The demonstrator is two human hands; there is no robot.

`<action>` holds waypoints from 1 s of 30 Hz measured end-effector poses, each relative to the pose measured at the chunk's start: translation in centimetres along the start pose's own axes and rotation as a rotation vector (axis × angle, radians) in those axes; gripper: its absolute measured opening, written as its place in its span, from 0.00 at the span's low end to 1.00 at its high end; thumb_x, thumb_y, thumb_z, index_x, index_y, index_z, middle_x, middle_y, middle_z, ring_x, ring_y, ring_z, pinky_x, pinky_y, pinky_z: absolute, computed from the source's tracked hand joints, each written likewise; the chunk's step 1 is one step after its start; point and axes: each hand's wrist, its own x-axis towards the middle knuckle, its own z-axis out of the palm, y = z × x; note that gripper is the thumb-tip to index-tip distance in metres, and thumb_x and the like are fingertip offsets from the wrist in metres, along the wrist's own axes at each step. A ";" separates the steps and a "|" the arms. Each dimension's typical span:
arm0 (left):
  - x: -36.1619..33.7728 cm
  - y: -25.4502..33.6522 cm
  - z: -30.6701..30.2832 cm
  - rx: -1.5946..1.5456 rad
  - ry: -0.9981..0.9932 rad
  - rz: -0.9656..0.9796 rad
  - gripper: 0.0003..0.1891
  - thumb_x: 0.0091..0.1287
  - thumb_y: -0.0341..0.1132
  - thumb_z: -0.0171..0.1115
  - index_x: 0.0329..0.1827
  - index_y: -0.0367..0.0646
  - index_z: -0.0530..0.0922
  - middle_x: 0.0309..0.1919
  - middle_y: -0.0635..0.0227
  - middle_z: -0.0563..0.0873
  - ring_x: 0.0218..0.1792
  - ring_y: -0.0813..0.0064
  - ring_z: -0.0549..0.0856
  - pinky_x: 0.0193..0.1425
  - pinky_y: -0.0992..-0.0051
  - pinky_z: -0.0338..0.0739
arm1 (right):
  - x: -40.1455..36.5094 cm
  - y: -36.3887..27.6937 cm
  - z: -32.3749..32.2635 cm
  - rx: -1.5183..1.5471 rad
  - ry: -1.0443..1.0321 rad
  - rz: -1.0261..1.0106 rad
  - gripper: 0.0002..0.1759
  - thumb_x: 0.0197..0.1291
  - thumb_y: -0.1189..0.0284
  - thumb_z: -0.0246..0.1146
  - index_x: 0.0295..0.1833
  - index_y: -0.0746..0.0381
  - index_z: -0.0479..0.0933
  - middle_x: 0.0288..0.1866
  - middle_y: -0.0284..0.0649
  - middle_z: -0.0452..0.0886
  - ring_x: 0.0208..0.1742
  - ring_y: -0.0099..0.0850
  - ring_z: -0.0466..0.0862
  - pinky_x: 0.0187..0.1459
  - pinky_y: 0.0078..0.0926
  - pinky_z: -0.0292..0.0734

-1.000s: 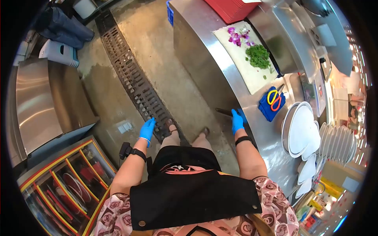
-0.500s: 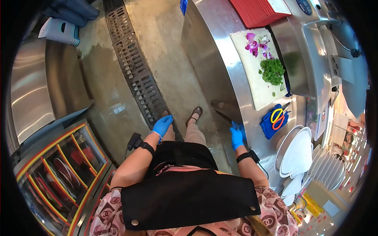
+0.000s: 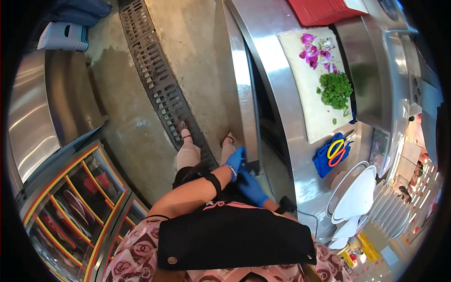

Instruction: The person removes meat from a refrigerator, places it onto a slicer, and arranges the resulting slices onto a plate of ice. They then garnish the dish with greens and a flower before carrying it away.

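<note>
A stainless steel door [image 3: 243, 94] under the counter stands ajar, its near end swung out from the counter front. My left hand [image 3: 234, 163], in a blue glove, reaches across my body to the door's near end, fingers closed at its edge. Just below and to the right is my right hand [image 3: 252, 189], also blue-gloved, close to my left hand and the door's lower corner. Its fingertips are partly hidden and blurred. Behind the door shows a dark gap [image 3: 270, 113].
On the steel counter [image 3: 286, 108] lies a white cloth [image 3: 312, 124] with purple flowers [image 3: 312, 54] and green herbs [image 3: 336, 89]. Scissors [image 3: 334, 155] rest on a blue cloth [image 3: 322, 162] near white plates [image 3: 354, 197]. A floor drain [image 3: 159, 75] runs ahead; a glass-topped case [image 3: 75, 207] stands left.
The counter door has swung open from nearly flush. My left hand has crossed from the left to the door's end. My right hand has moved left and down, away from the counter edge.
</note>
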 end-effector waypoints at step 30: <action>-22.4 26.0 -28.7 1.489 1.231 1.313 0.41 0.49 0.33 0.73 0.68 0.39 0.66 0.62 0.56 0.75 0.56 0.55 0.77 0.62 0.65 0.68 | 22.8 -1.5 7.1 0.593 0.088 0.601 0.16 0.70 0.67 0.52 0.57 0.63 0.75 0.54 0.39 0.81 0.52 0.29 0.81 0.56 0.26 0.73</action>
